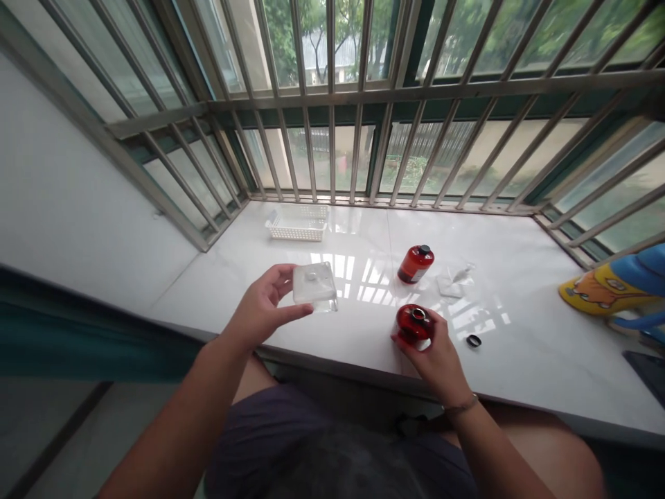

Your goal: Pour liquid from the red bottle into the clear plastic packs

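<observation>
My left hand (267,301) is closed around the side of a clear, square-shouldered container (315,285), thumb at the near edge and fingers behind. It looks like a glass or plastic bottle; its contents are hard to make out. In my right hand (436,353) is a red translucent bottle (410,324) with its round mouth uncovered, held near the front edge of the sill. A small black ring-shaped cap (474,341) lies to the right of that hand. Behind stands a second red bottle (415,265) with a black top and a pale label.
A white perforated basket (297,233) sits at the back left of the white sill (358,239). Right of the second bottle lies a small clear item (451,286). A yellow and blue cartoon-patterned bottle (610,284) and a dark flat object (645,374) are at far right. Metal bars (332,152) line the window.
</observation>
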The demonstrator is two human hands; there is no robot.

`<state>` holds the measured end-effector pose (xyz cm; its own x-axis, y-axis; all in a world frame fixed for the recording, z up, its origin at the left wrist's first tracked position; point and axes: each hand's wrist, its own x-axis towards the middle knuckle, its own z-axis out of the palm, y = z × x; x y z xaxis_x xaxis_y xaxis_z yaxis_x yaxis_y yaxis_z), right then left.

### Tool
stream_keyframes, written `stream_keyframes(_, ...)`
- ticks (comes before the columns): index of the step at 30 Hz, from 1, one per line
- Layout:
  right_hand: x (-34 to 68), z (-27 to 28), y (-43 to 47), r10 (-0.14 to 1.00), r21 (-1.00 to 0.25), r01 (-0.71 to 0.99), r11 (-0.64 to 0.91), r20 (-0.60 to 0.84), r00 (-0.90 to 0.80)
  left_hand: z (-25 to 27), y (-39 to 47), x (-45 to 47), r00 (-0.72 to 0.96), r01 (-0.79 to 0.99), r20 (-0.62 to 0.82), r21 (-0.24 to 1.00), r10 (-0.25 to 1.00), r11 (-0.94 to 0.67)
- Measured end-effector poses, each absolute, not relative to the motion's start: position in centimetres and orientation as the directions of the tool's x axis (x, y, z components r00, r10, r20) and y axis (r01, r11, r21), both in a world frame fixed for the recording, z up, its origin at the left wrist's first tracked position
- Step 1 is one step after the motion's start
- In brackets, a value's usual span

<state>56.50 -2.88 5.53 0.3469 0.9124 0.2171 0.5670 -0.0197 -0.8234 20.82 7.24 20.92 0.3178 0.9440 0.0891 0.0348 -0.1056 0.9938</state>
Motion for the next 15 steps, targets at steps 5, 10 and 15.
stream_keyframes(5,56.4,4.2,-2.1,0.900,-0.887,0.451,-0.104,0.109,0.422,24.6,8.0,19.5,0.275,0.062,0.146,0.984,0.950,-0.169)
stream_keyframes(10,56.6,3.1,-1.5,0.903,-0.911,0.395,-0.118,0.067,0.424,25.1,7.9,19.9,0.280,0.066,0.182,0.976,0.943,-0.208)
stream_keyframes(15,57.1,2.6,-1.6,0.916,-0.874,0.486,-0.014,0.183,0.356,21.4,7.3,21.6,0.278,0.062,0.110,0.989,0.954,-0.132)
